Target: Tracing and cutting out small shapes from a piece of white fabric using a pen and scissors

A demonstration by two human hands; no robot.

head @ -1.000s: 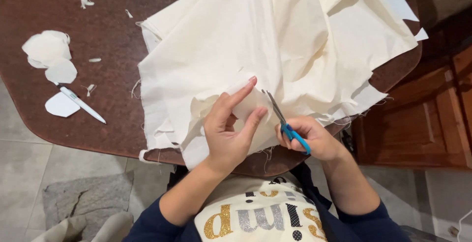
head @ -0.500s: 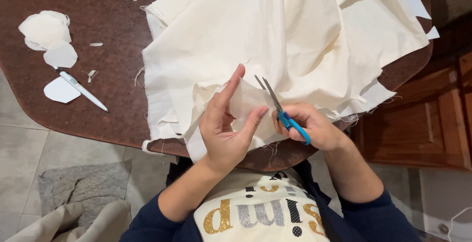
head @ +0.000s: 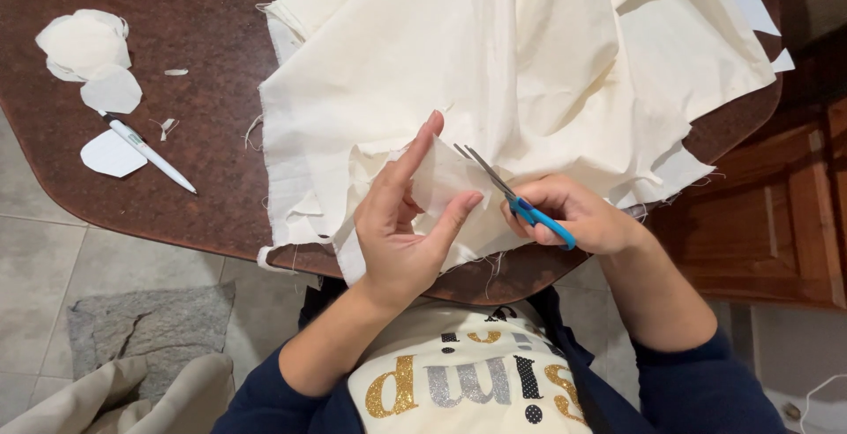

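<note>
At the near edge of the dark brown bench [head: 194, 134], a large sheet of cream fabric [head: 494, 72] lies spread and rumpled, its frayed lower edge hanging just over the rim toward the person. Both hands work at that edge, close together but not touching. The left hand [head: 401, 231] is raised with its forefinger stretched up and its thumb angled out to the right, and a small flap of the fabric [head: 441, 183] stands pinched between them, held up off the bench. The right hand [head: 578, 218] is closed round the blue handles of a pair of scissors [head: 503, 189]. Their long axis runs on a slant from the handles at lower right up to the tips at upper left, so the blades point straight at the held flap and lie just beside the left thumb. The blades are slightly parted, and the tips sit at or on the flap's right edge; whether they already bite the cloth I cannot tell. Far off to the left, well apart from both hands, rest several pale cut-out pieces [head: 88, 46] and a white pen [head: 146, 152], with small scraps [head: 175, 72] scattered near them.
</note>
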